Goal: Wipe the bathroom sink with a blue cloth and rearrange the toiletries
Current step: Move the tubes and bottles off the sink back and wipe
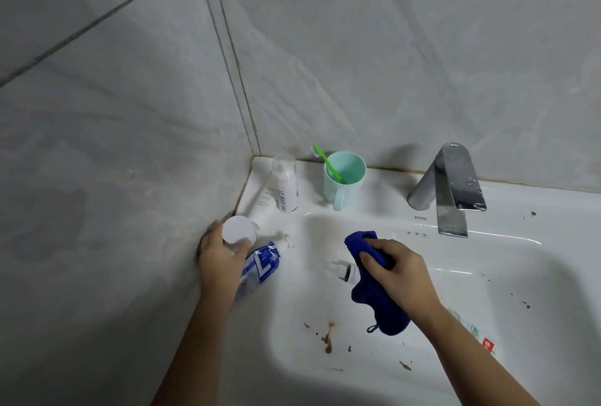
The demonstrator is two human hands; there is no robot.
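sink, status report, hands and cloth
Left hand grips jar. Right hand holds cloth. Brown stains remain in sink. Small bottle beside cloth.

One view only: a wide-angle camera worn on the person's head, aimed forward and steeply down at the white ceramic sink point(406, 334). It stands close, within arm's reach. The angular chrome faucet point(450, 188) sits right of centre. Left of the faucet the grey tiled walls meet in a corner. Both forearms enter below the faucet, from the bottom edge.

Toothbrush point(327, 163) in cup point(344, 179), left of faucet point(450, 186)
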